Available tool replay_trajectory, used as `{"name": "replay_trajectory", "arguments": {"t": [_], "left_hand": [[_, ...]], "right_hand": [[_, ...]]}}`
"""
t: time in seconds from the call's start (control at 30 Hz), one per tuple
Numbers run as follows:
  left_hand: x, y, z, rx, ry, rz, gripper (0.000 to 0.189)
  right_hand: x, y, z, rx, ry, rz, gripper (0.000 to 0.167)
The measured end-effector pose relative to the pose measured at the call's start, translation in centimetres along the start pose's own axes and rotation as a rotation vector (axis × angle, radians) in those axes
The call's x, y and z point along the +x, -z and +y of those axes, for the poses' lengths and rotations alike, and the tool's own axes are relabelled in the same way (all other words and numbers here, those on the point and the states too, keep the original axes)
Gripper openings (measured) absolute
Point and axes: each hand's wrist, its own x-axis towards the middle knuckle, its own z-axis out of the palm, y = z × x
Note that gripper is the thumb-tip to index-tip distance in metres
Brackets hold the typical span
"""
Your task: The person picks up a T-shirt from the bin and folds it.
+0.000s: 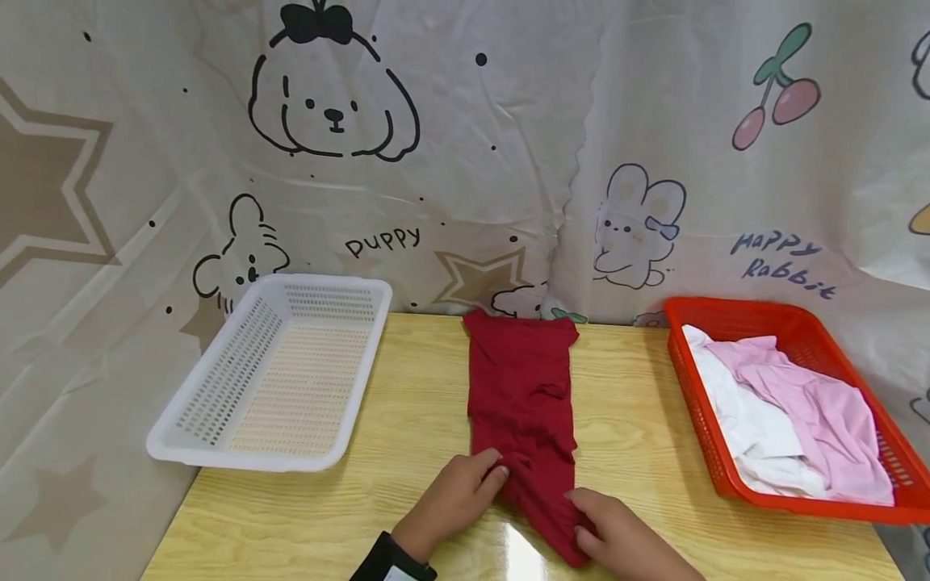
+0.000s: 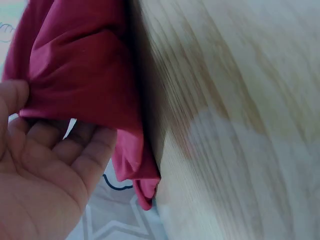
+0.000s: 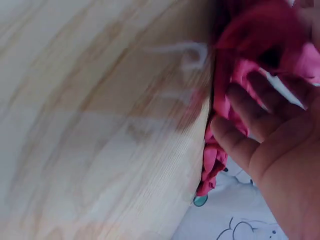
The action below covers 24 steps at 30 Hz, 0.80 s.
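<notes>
A dark red garment (image 1: 519,387) lies on the wooden table as a long, wrinkled strip, its far end close to the patterned back wall. My left hand (image 1: 461,492) pinches its near part at the left edge between thumb and fingers; in the left wrist view the thumb lies over the cloth (image 2: 80,75) and the fingers are under it. On the other side, my right hand (image 1: 617,532) pinches the right edge near the bottom corner, which slants toward me. In the right wrist view the pinched cloth (image 3: 260,30) is partly blurred, and several fingers are spread below it.
A white perforated basket (image 1: 337,464) stands at the left with nothing visible inside. At the right, a red basket (image 1: 697,428) holds a white cloth (image 1: 756,428) and a pink cloth (image 1: 828,403). A printed curtain (image 1: 465,161) hangs behind the table (image 1: 414,387).
</notes>
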Motion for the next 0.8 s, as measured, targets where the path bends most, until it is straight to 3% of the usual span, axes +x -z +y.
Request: {"name": "replay_trajectory", "arguments": {"t": [0.2,0.33,0.43,0.53,0.7,0.8], "left_hand": [[-1.4,0.1,1.3,-0.239,0.068,-0.077,0.033],[-1.8,1.1,2.2,-0.337,0.123,-0.09,0.037],[-0.8,1.7,2.1,-0.366,0.181,-0.024,0.038],[1.1,1.7,1.1,-0.356,0.246,0.08,0.036],[4.3,1.0,-1.4,-0.418,0.415,0.223,0.029],[5.0,0.5,-2.2,-0.441,0.518,0.244,0.035]], "right_hand": [[-0.2,2.2,-0.7,0.303,-0.073,0.043,0.029],[1.4,4.5,-1.6,0.311,-0.105,0.081,0.029],[3.6,5.9,-1.3,0.244,-0.152,0.112,0.028],[6.6,6.7,0.1,0.238,-0.235,0.163,0.025],[11.0,6.3,2.9,0.292,-0.344,0.257,0.025],[11.8,5.6,4.0,0.202,-0.386,0.282,0.033]]}}
